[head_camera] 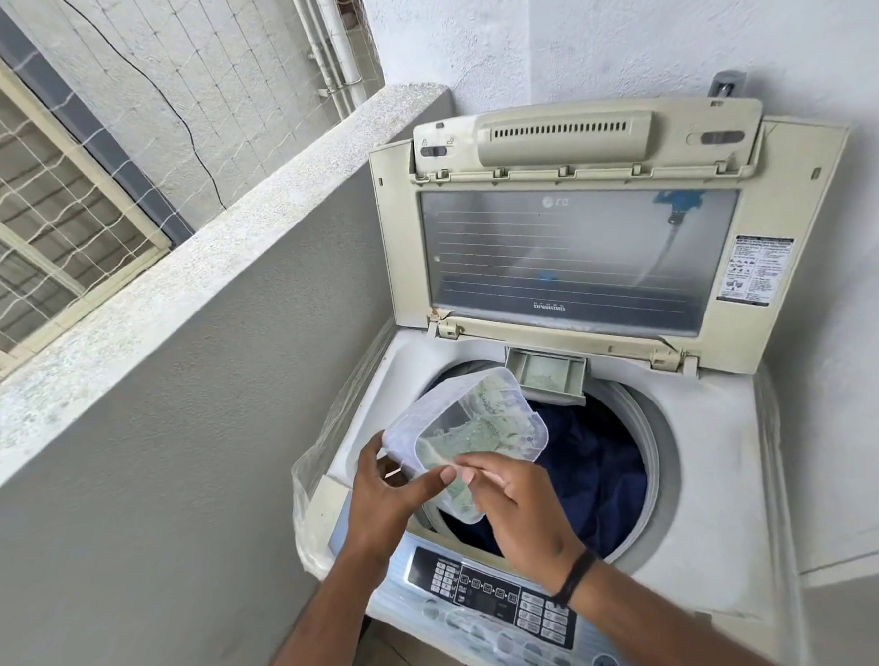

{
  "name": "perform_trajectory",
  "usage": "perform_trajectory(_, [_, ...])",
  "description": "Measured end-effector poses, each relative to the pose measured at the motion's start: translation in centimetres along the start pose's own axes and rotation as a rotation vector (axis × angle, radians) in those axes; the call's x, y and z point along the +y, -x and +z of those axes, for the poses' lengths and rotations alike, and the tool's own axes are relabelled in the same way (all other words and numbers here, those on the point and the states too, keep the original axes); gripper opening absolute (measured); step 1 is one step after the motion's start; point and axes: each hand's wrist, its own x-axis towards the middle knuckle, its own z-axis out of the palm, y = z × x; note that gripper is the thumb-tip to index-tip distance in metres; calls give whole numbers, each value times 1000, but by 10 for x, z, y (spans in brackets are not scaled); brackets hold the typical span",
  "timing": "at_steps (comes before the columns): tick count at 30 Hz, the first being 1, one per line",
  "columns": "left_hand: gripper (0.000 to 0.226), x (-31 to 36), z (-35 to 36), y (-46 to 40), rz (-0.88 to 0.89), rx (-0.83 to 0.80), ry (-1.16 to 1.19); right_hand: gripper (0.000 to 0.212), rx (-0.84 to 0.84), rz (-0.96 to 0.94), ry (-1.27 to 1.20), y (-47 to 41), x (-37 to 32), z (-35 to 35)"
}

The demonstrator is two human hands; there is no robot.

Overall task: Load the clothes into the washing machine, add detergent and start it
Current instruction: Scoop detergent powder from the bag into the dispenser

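1. Left hand (385, 495) gripped the clear detergent tub (467, 434) by its near-left side, tilted over the drum's front-left rim.
2. Right hand (509, 498) pinched a thin scoop handle (479, 472) at the tub mouth.
3. Dark clothes (589, 457) sat in the drum; dispenser drawer (550, 375) was open at the back edge of the washing machine (713, 470).
4. Risk: the tilted tub could spill powder onto the clothes or the control panel (494, 594), missing the drawer.
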Motion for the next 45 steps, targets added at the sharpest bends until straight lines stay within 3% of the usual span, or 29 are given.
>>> perform_trajectory(6, [74,-4,-3,-4,-58,42,65,21,119,374,-540,-9,-9,3])
perform_trajectory(9, [69,-8,-3,-7,-127,55,184,20,157,474,-726,-15,-9,-5])
perform_trajectory(14, [102,-15,-2,-15,-251,71,286,19,178,496,-829,-24,-7,-20])
perform_trajectory(18, [81,-14,-1,-23,-288,52,346,20,202,489,-875,-32,-5,-38])
perform_trajectory(26, [63,-4,11,-30,-350,37,409,20,320,390,-974,-55,6,-90])
perform_trajectory(30, [62,-5,16,-33,-383,72,417,19,438,317,-849,-69,24,-109])
perform_trajectory(35, [59,-9,17,-31,-410,86,405,15,546,303,-431,-85,62,-115])
perform_trajectory(40, [68,-14,12,-27,-389,57,401,24,390,188,146,-83,79,-109])
perform_trajectory(45, [78,-21,4,-22,-344,62,431,28,323,20,380,-77,81,-107])
